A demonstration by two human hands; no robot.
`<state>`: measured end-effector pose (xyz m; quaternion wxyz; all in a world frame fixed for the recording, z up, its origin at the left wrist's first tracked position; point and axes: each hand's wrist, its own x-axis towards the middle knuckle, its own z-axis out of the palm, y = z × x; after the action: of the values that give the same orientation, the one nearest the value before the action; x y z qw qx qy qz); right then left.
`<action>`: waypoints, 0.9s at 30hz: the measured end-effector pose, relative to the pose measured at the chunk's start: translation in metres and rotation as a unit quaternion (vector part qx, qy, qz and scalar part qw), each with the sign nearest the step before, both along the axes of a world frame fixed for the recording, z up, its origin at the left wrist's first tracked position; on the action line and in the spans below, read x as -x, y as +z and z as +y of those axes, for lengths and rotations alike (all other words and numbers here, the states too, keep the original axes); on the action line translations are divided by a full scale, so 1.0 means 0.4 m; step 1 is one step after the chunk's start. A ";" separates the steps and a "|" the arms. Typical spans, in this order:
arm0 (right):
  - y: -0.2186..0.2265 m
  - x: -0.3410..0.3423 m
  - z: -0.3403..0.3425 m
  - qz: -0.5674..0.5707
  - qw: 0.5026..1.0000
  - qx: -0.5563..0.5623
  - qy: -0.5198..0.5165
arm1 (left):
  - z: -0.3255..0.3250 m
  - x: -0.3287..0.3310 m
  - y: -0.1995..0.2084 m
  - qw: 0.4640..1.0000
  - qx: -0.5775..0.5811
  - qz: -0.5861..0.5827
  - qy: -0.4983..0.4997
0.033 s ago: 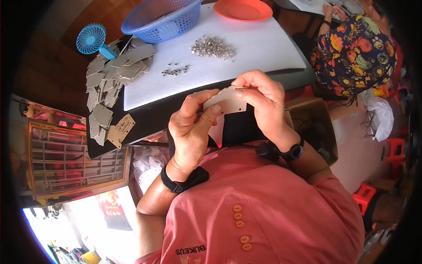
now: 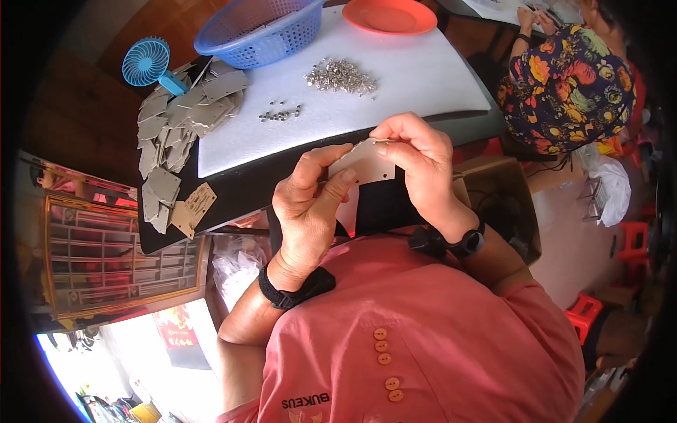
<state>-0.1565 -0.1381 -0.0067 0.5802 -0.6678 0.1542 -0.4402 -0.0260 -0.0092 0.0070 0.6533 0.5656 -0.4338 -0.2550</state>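
A small beige card (image 2: 368, 163) with little holes along its edge is held up in front of my chest, just past the table's near edge. My left hand (image 2: 308, 201) pinches its left end between thumb and bent fingers. At the card's upper right, my right hand (image 2: 423, 158) is closed, with the thumb on the face and the index finger at the top edge. Whether a tiny part sits between those fingertips is hidden. Beyond my hands, a few small metallic pieces (image 2: 280, 114) lie on the white sheet (image 2: 268, 86), near a larger pile of shiny pieces (image 2: 342, 75).
Many similar cards (image 2: 169, 127) are heaped at the table's left, beside a blue handheld fan (image 2: 147, 62). A blue basket (image 2: 261, 39) and a red plate (image 2: 390, 15) stand at the back. To the right are a cardboard box (image 2: 525, 211) and another person in a floral top (image 2: 568, 88).
My right hand has shifted very slightly left. Both hands keep the same hold on the card, and the things on the table are unmoved.
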 end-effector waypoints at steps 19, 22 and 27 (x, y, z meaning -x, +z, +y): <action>-0.004 -0.105 -0.176 0.291 0.794 0.485 -0.222 | -0.020 -0.096 -0.035 0.989 -0.061 0.131 0.046; -0.006 -0.101 -0.189 0.263 0.830 0.440 -0.221 | -0.018 -0.098 -0.034 0.990 -0.056 0.120 0.041; -0.011 -0.100 -0.198 0.285 0.824 0.413 -0.263 | -0.017 -0.097 -0.030 0.991 -0.061 0.116 0.038</action>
<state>-0.1163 -0.2172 -0.0112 0.0428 -0.8747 0.2859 -0.3890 0.0129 -0.0159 -0.0049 0.6729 0.5871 -0.3171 -0.3192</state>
